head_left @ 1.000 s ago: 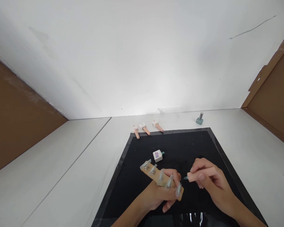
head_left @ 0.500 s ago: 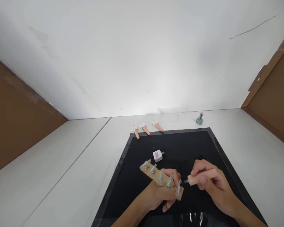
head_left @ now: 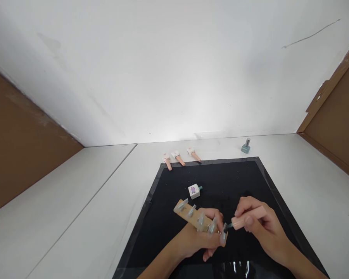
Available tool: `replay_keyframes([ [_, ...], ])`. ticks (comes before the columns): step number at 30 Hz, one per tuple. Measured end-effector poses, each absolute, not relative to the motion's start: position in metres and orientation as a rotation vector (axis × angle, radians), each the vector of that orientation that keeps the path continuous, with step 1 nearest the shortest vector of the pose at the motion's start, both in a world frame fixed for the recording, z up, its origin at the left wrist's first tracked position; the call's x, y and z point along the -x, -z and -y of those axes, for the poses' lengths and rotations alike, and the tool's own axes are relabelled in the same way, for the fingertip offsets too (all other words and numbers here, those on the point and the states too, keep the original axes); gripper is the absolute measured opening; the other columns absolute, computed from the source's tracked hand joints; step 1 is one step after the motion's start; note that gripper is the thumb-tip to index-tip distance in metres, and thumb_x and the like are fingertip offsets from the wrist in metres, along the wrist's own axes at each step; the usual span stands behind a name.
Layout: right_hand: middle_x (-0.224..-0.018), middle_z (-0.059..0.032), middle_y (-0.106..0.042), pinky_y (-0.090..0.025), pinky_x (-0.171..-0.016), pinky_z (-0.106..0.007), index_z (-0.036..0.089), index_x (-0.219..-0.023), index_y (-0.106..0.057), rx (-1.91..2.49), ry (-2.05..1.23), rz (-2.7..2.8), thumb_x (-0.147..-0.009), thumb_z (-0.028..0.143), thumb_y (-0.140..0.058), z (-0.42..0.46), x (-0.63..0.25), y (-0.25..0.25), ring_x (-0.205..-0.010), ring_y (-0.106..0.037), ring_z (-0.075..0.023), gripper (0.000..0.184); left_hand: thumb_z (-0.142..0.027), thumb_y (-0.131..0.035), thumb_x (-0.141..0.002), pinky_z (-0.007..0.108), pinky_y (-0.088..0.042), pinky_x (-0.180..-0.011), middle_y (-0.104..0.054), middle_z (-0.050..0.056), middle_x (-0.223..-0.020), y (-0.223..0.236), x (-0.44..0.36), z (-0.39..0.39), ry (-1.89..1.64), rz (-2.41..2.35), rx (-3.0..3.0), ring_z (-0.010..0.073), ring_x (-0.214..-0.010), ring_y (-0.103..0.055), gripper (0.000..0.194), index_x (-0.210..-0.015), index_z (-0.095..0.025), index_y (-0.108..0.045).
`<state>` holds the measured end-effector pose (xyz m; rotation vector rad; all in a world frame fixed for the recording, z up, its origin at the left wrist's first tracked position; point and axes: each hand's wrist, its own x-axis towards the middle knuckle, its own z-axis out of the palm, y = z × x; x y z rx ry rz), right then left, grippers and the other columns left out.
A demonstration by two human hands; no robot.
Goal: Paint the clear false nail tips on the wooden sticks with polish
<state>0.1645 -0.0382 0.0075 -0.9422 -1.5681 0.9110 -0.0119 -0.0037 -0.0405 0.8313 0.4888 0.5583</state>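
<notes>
My left hand (head_left: 199,236) grips a tan display strip (head_left: 194,219) that carries several clear nail tips in a slanting row. At the strip's right end is one nail tip (head_left: 223,235), and the dark bristles of a nail polish brush (head_left: 250,217) meet its upper part. My right hand (head_left: 263,224) pinches this brush by its pink cap handle, its stem pointing left. Behind the strip, an uncapped white polish bottle (head_left: 194,191) lies on the black mat, its greenish neck turned right.
Several pink-capped white polish bottles (head_left: 178,159) lie at the mat's far edge. A teal bottle with a silver cap (head_left: 246,146) stands at the back right. The black mat (head_left: 221,174) covers part of the white table. Brown cardboard panels (head_left: 337,116) flank both sides.
The strip has shifted slightly right and turned a little in my left hand. The brush tip now lies against the end nail tip. My right hand has barely moved.
</notes>
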Motion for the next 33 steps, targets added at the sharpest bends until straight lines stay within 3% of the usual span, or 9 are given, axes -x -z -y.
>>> replay_keyframes([
  [4,-0.062,-0.0031,-0.061,-0.041,-0.046,-0.024,0.019,-0.071,-0.065,0.905,-0.966,1.645,-0.092,0.053,-0.046,0.0386,-0.1646,-0.0080,-0.050,-0.051,-0.0128,0.045,-0.022,-0.085,-0.054,0.009,-0.039,-0.025,-0.057,-0.005,-0.045,0.0381,0.0117,0.0030,-0.530,-0.542,-0.863,0.0031,-0.029,-0.048,0.029,-0.060,-0.010,-0.059],
  [14,-0.055,0.0003,-0.057,-0.039,-0.043,-0.022,0.019,-0.067,-0.061,1.048,-0.817,1.651,-0.092,0.049,-0.046,0.0368,-0.1644,-0.0067,-0.046,-0.049,-0.0116,0.043,-0.032,-0.084,-0.057,0.010,-0.038,-0.025,-0.056,-0.006,-0.042,0.0398,0.0109,0.0030,-0.505,-0.558,-0.900,0.0029,-0.028,-0.046,0.036,-0.061,-0.012,-0.055],
  [33,-0.057,-0.0008,-0.058,-0.037,-0.042,-0.022,0.018,-0.067,-0.061,1.109,-0.797,1.702,-0.089,0.029,-0.050,0.0369,-0.1661,-0.0079,-0.047,-0.049,-0.0124,0.027,-0.036,-0.085,-0.053,0.010,-0.037,-0.024,-0.057,-0.005,-0.043,0.0376,0.0105,0.0045,-0.507,-0.570,-0.911,0.0026,-0.028,-0.045,0.040,-0.061,-0.013,-0.055],
])
